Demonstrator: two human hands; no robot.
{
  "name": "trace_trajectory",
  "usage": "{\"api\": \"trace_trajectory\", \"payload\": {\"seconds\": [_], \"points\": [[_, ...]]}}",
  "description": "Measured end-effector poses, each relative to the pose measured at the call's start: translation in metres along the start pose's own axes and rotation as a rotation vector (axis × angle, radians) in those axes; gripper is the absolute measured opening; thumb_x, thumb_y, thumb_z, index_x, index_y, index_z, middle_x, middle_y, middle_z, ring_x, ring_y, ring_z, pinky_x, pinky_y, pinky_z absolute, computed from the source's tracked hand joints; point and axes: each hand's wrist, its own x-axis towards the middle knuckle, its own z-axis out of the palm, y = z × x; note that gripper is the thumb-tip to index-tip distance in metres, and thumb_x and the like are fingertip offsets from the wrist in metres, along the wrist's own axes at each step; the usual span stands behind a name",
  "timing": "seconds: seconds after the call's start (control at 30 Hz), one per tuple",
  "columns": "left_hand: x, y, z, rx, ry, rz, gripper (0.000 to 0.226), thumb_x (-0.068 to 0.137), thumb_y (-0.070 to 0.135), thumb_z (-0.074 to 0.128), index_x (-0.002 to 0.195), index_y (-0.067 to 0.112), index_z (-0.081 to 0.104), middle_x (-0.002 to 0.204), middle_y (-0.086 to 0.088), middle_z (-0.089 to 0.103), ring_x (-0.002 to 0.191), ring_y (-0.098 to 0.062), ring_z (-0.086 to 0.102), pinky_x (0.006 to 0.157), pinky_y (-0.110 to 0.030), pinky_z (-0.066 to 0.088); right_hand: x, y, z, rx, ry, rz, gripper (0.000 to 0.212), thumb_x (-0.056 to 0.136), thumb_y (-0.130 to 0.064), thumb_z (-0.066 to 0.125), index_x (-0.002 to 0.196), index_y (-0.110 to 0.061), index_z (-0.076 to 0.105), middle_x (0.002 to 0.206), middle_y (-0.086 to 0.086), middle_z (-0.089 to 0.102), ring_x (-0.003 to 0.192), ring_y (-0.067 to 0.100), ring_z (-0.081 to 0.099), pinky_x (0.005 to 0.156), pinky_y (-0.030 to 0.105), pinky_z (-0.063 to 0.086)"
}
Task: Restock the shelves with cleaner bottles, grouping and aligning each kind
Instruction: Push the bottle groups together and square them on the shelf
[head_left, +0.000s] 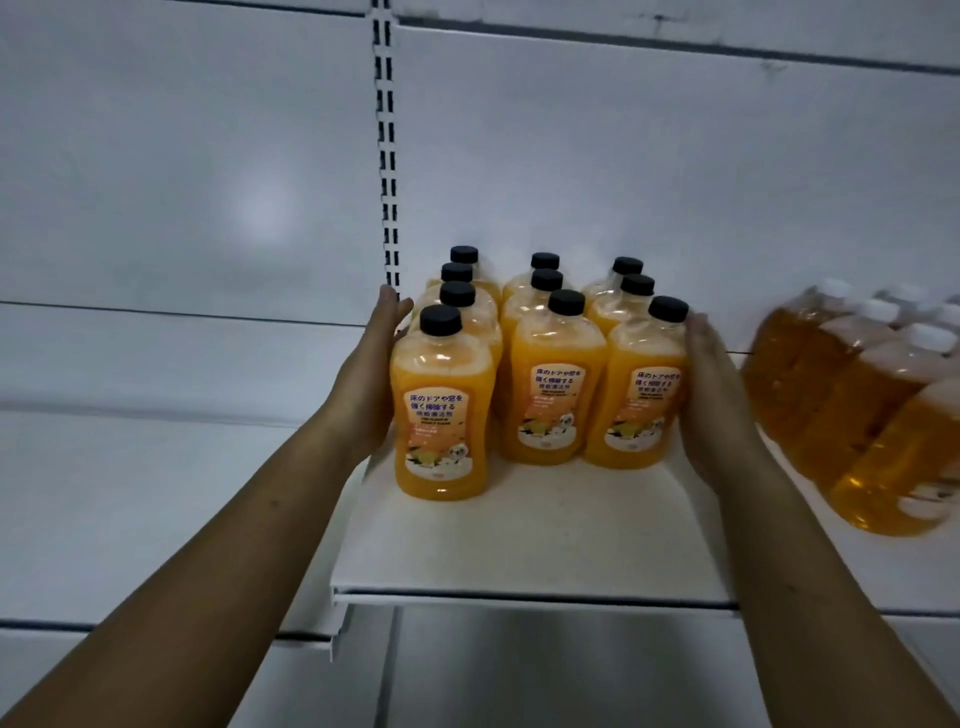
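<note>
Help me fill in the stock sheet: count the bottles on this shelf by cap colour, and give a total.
Black-capped orange cleaner bottles: 10, in columns of 4, 3 and 3
White-capped amber bottles: at least 4; they are blurred and cut off at the right edge
Total: at least 14

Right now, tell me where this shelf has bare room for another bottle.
Bare shelf runs along the front edge, widest before the middle and right rows of black-capped bottles, beside the forward left bottle. The gap toward the white-capped bottles holds the right hand. The left hand flanks the block, which is packed tight.
</note>
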Motion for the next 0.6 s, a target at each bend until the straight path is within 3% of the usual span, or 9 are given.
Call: {"api": "trace_trajectory", "payload": {"seconds": [0.1,0.17,0.23,0.33,0.4,0.5,0.6], "points": [[0.000,-0.011,0.010,-0.153,-0.072,-0.028,0.076,0.097,0.075,0.040,0.151,0.024,0.054,0.142,-0.018,0.064,0.129,-0.039,0.064,0.102,-0.050,0.057,0.000,0.009,0.000,0.059,-0.124,0.013,0.087,0.075,-0.080,0.065,0.146,-0.033,0.052,0.130,0.002,0.072,0.115,0.024,0.072,0.094,0.050,0.058],[-0.001,-0.011,0.013,-0.196,-0.070,-0.037,0.073,0.098,0.073,0.040,0.147,0.022,0.059,0.138,-0.018,0.067,0.123,-0.036,0.067,0.097,-0.047,0.060,0.002,0.013,-0.003,0.037,-0.154,-0.002,0.101,0.063,-0.082,0.077,0.147,-0.031,0.052,0.129,0.002,0.073,0.115,0.023,0.073,0.092,0.048,0.059],[-0.002,-0.010,0.015,-0.209,-0.031,-0.065,0.065,0.099,0.071,0.040,0.124,0.023,0.077,0.120,-0.014,0.075,0.104,-0.030,0.076,0.088,-0.043,0.063,0.003,0.016,-0.005,0.021,-0.176,0.004,0.112,0.052,-0.081,0.085,0.145,-0.029,0.053,0.127,0.000,0.074,0.113,0.021,0.074,0.091,0.045,0.060],[0.000,-0.015,0.016,-0.237,-0.027,-0.065,0.065,0.101,0.068,0.037,0.095,0.026,0.087,0.107,-0.010,0.079,0.093,-0.024,0.078,0.085,-0.041,0.063,0.004,0.020,-0.005,0.008,-0.206,0.000,0.108,0.051,-0.072,0.091,0.143,-0.026,0.055,0.127,0.002,0.074,0.114,0.024,0.073,0.095,0.048,0.060],[-0.001,-0.016,0.018,-0.261,-0.017,-0.069,0.067,0.102,0.066,0.036,0.088,0.026,0.087,0.097,-0.008,0.080,0.085,-0.021,0.078,0.076,-0.037,0.066,0.003,0.021,-0.005,0.002,-0.220,-0.013,0.103,0.053,-0.066,0.093,0.142,-0.026,0.057,0.127,0.001,0.075,0.114,0.024,0.073,0.096,0.050,0.059],[0.000,-0.018,0.020,-0.264,-0.047,-0.065,0.069,0.105,0.062,0.035,0.078,0.025,0.086,0.084,-0.005,0.079,0.074,-0.018,0.078,0.063,-0.032,0.064,0.002,0.022,-0.004,-0.025,-0.223,-0.031,0.113,0.045,-0.072,0.093,0.141,-0.025,0.057,0.125,0.001,0.075,0.112,0.023,0.074,0.094,0.047,0.060],[0.001,-0.021,0.019,-0.272,-0.053,-0.055,0.066,0.104,0.064,0.036,0.083,0.026,0.087,0.090,-0.007,0.080,0.079,-0.020,0.078,0.066,-0.033,0.064,0.001,0.022,-0.005,-0.026,-0.225,-0.035,0.115,0.045,-0.074,0.093,0.142,-0.024,0.056,0.125,0.001,0.075,0.113,0.023,0.074,0.096,0.049,0.059]]}}
